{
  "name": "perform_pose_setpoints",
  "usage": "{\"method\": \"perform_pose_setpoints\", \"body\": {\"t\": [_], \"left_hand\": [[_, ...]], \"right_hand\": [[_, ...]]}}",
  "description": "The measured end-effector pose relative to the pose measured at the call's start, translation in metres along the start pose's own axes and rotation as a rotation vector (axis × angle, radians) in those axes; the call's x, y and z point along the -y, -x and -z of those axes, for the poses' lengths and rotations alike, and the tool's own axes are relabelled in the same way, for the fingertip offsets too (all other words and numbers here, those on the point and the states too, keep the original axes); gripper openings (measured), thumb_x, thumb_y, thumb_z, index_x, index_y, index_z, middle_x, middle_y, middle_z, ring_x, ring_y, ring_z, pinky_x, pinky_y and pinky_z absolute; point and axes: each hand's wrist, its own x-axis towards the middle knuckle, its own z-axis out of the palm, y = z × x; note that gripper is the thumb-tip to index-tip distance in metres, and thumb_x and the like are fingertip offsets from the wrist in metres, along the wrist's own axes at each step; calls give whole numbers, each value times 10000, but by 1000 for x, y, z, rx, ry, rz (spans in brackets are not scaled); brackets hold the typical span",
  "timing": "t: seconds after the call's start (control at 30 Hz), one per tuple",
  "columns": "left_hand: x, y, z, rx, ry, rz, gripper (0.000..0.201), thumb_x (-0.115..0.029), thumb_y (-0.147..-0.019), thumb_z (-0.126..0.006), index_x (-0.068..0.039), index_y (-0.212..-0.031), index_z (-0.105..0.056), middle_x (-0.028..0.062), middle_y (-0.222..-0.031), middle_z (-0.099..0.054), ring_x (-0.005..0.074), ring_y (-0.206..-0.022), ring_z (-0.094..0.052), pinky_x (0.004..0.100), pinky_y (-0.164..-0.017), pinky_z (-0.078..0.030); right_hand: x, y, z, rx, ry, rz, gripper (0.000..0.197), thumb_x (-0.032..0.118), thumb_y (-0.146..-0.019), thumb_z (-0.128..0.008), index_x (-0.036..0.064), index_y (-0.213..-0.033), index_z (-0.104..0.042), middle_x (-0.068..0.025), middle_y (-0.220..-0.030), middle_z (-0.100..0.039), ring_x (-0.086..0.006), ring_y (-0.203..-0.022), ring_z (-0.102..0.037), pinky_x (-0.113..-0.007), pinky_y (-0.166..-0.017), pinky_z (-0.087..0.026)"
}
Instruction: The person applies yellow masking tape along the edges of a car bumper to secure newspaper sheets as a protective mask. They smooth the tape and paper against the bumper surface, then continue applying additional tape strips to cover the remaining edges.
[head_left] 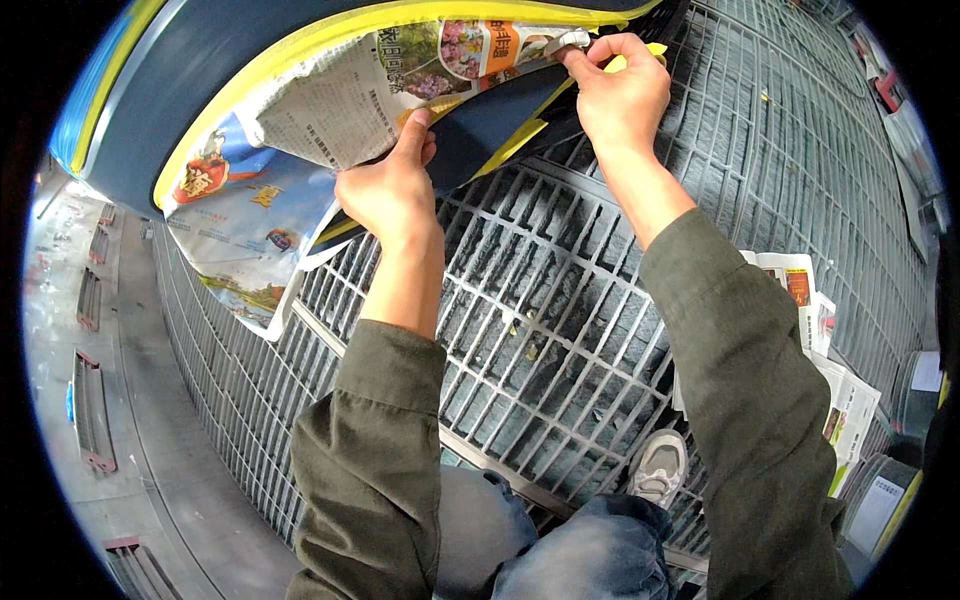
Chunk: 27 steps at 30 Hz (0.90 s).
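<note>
A large curved dark blue panel (235, 55), like a vehicle bumper, spans the top left. Yellow masking tape (335, 22) runs along its edge. Sheets of newspaper (320, 105) with coloured pictures cover part of it, and a loose corner hangs down at the lower left. My left hand (390, 190) grips the newspaper near its lower edge, thumb on top; its other fingers are mostly hidden. Further right, my right hand (622, 92) is closed in a pinch on the newspaper's narrow, crumpled whitish end. A yellow tape strip (510, 146) crosses the panel's lower part.
Metal grating (560, 300) forms the floor under my shoe (659, 468). More newspapers (845, 410) lie to the right, near dark rolls or cans (882, 505) with pale labels. On the left are a grey floor strip (150, 400) and several slotted fixtures (92, 412).
</note>
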Motion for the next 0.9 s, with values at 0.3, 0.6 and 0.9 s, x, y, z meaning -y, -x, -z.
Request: {"method": "perform_pose_setpoints", "body": {"t": [0.3,0.6,0.9], "left_hand": [[4,10,3,65,-59,155,305,-250,-842,-763,22,-829,-624,74,-678,-610,158,-517,-611,276,-482,-530],[-2,7,-30,438,-242,-166,247,-98,-871,-718,91,-1024,-677,112,-892,-708,122,-753,-665,231,-683,-544],[6,9,-46,284,-93,-138,128,-41,-829,-716,48,-920,-727,74,-774,-717,96,-686,-668,224,-639,-523]], "right_hand": [[2,-2,1,8,37,-10,230,143,-679,-832,50,-693,-623,-79,-596,-621,-211,-589,-633,-340,-621,-499],[-5,-1,-4,-27,-61,-31,232,140,-689,-822,43,-683,-611,-72,-595,-625,-187,-579,-629,-324,-600,-492],[-7,-2,-1,-17,-62,23,221,125,-705,-813,40,-725,-610,-70,-632,-647,-167,-593,-634,-310,-619,-495]]}}
